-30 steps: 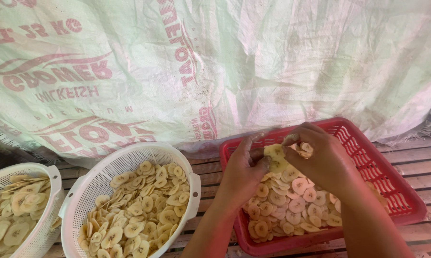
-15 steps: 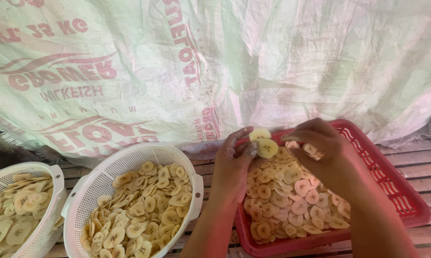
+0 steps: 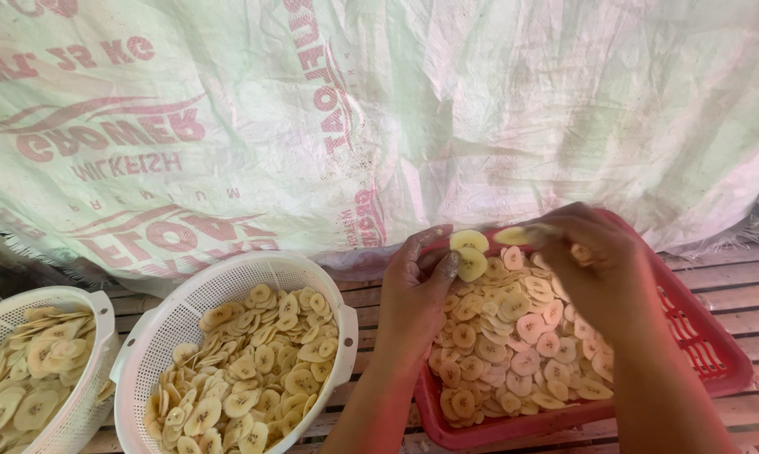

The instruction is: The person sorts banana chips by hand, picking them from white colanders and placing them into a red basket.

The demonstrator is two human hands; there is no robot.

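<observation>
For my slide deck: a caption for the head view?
Two bare hands, left and right, separate pale banana slices over a red plastic basket.

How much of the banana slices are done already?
Two white colanders already hold loose slices. In hand: the left hand holds a couple of stuck slices, and the right hand pinches one slice above the red basket. That basket is covered with a thick layer of slices, so plenty seems left.
</observation>
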